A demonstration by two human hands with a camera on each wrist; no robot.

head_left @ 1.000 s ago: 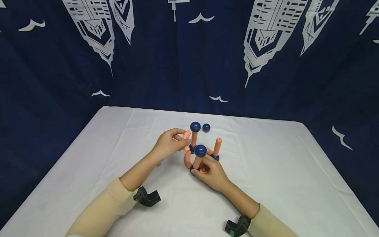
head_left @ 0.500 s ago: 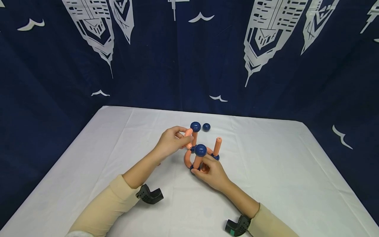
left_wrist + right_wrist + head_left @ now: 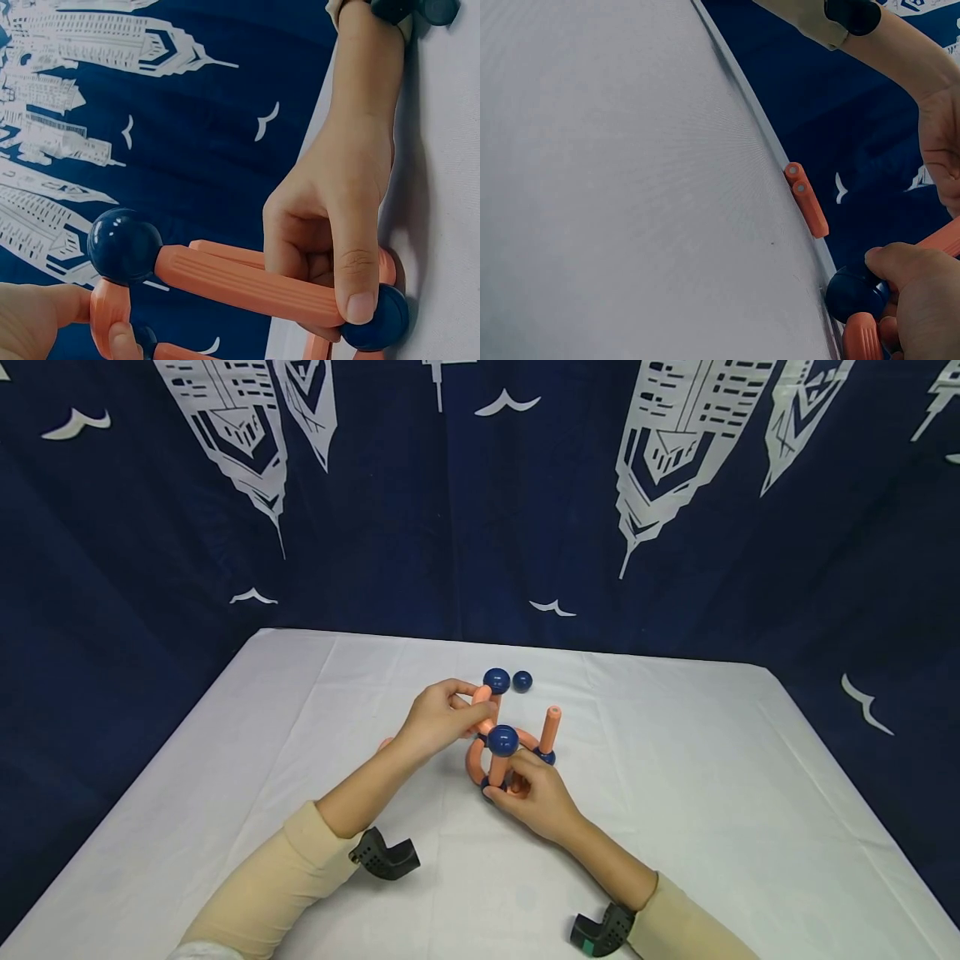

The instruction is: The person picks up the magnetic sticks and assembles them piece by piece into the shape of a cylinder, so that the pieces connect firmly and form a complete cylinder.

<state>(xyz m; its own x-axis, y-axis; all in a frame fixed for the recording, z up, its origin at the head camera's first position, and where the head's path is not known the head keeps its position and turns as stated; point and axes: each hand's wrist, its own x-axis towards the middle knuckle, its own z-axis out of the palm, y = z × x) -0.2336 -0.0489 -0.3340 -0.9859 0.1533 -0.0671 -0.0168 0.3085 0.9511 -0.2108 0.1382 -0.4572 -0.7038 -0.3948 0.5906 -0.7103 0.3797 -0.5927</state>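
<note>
A frame of orange building rods and dark blue balls stands mid-table, its front post (image 3: 247,285) upright under a blue ball (image 3: 502,740). My left hand (image 3: 438,720) pinches a curved orange rod (image 3: 482,697). In the left wrist view that curved rod (image 3: 110,319) meets the front post's upper ball (image 3: 124,244). My right hand (image 3: 543,800) grips the frame low at the front, thumb over the post's foot beside the lower ball (image 3: 391,319). Behind, a second post carries a ball (image 3: 497,680); a third post (image 3: 551,729) has a bare top. Curled right fingers are partly hidden.
A loose blue ball (image 3: 522,681) lies behind the frame. Two loose orange rods (image 3: 810,210) rest side by side on the white cloth (image 3: 675,793), mostly behind my left forearm in the head view. A dark blue curtain (image 3: 480,527) hangs past the table's far edge.
My left hand has shifted a little right with the curved rod, bringing it to the front post's upper ball. That ball has tipped slightly left. My right hand stays in place.
</note>
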